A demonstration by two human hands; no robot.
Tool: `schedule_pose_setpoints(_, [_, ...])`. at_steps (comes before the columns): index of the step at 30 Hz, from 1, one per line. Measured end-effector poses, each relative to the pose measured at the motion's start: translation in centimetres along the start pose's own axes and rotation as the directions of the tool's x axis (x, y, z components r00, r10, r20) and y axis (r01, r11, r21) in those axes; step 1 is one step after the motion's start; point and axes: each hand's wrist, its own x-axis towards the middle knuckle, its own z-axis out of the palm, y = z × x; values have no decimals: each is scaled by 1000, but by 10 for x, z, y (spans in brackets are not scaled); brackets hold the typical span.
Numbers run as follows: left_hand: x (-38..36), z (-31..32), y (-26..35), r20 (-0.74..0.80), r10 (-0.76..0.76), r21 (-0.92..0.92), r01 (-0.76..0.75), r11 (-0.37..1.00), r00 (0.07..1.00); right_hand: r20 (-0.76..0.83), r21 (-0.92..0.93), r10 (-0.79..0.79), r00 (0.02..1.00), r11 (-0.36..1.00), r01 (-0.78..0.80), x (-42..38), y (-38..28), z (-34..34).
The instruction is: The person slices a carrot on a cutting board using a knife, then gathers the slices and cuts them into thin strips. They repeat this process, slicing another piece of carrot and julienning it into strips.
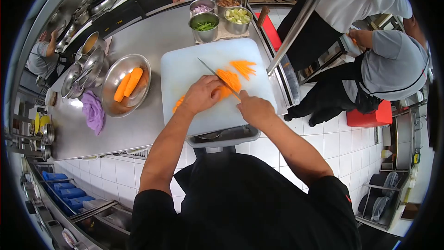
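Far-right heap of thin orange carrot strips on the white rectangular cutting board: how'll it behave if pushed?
The heap of thin orange carrot strips probably spreads, its pieces lying fanned out. Being slender, each is likely light and somewhat bendy. It may slide easily; the board looks smooth.

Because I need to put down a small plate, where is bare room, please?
Bare table lies between the carrot bowl and the metal pots, and at the near edge, between the purple cloth and board. The board's upper left is bare too. Crowded: around the left hand, right hand, knife and cut carrot, and where the four pots stand.
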Motion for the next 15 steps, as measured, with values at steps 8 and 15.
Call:
schedule_pose_setpoints(8, [7, 4, 2, 45, -5, -23, 6, 1000, 999, -7, -27, -47, 999, 999, 47, -1, -8, -29])
schedule_pose_setpoints(15, [-1, -1, -3, -41, 59, -28, -60, 998, 997, -30, 13, -32, 999, 999, 33, 24, -7, -3])
